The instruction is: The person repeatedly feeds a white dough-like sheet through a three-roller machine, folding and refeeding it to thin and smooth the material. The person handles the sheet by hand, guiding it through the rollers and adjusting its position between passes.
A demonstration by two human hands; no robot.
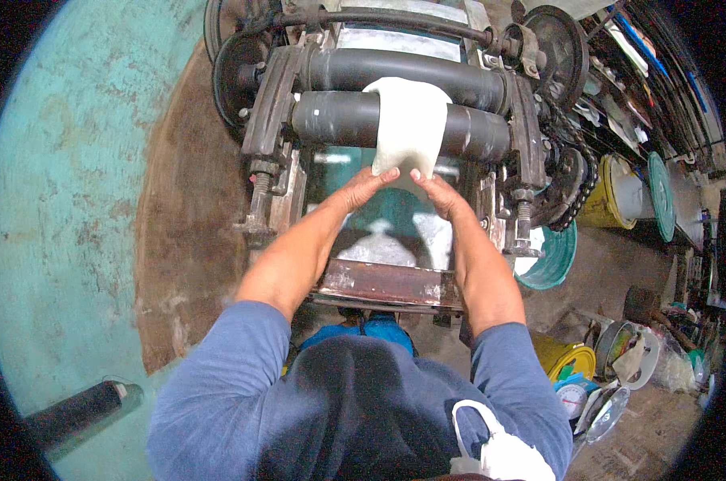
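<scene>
A thick, soft white sheet (413,120) hangs over the front dark roller (331,119) of a two-roller machine. Its far end reaches the gap by the rear roller (339,70). At the sheet's lower left corner, my left hand (367,187) grips the edge, thumb on top and fingers mostly hidden underneath. My right hand (439,195) pinches the lower right corner in the same way. Between the two thumbs the sheet's near edge sags in a shallow curve. Whether it is dough or rubber I cannot tell.
Below my hands lies a shiny tray with a reddish-brown front edge (387,282). A chain and gears (571,180) flank the rollers on the right, beside a green tub (551,256) and a yellow bucket (608,196). A dial scale (571,398) stands at lower right.
</scene>
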